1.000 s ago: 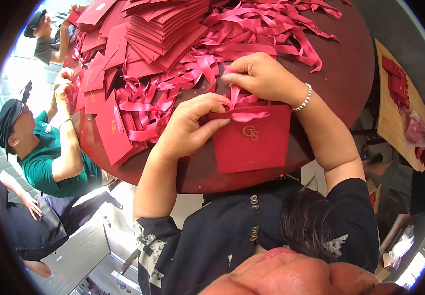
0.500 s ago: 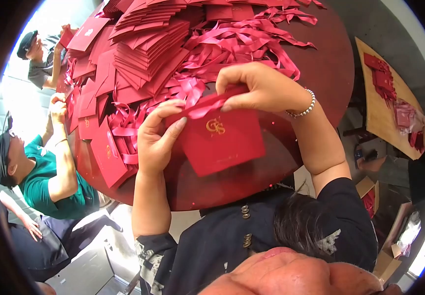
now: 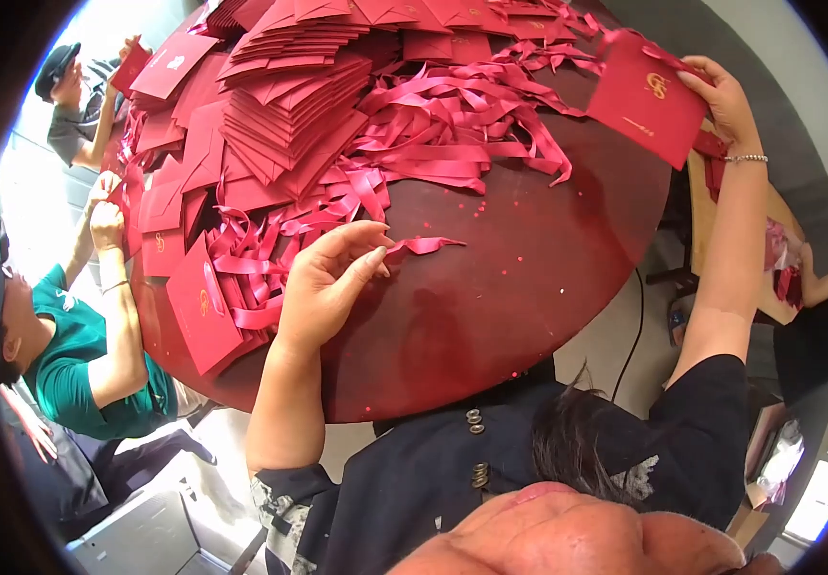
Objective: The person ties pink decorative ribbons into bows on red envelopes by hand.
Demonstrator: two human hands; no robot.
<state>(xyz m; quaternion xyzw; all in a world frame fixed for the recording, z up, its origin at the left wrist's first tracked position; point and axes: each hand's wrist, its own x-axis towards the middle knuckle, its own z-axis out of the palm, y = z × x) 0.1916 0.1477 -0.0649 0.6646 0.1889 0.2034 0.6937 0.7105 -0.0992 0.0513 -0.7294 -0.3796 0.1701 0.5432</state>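
Observation:
My right hand (image 3: pixel 725 101) is stretched out to the far right edge of the round dark red table (image 3: pixel 519 307) and grips a red paper bag (image 3: pixel 646 96) with a gold logo. My left hand (image 3: pixel 323 283) rests on the table with its fingers apart, its fingertips touching a pink ribbon (image 3: pixel 423 245) at the edge of the ribbon heap (image 3: pixel 433 134). A beaded bracelet (image 3: pixel 746 158) is on my right wrist.
Stacks of flat red bags (image 3: pixel 284 105) cover the far left of the table. A person in a green shirt (image 3: pixel 78 364) and another in a cap (image 3: pixel 73 86) work at the left rim. A wooden table (image 3: pixel 711 211) and a seated person (image 3: pixel 821 307) are at the right.
My right hand has carried the red bag from in front of me out to the far right. My left hand has let go of it and dropped onto a ribbon.

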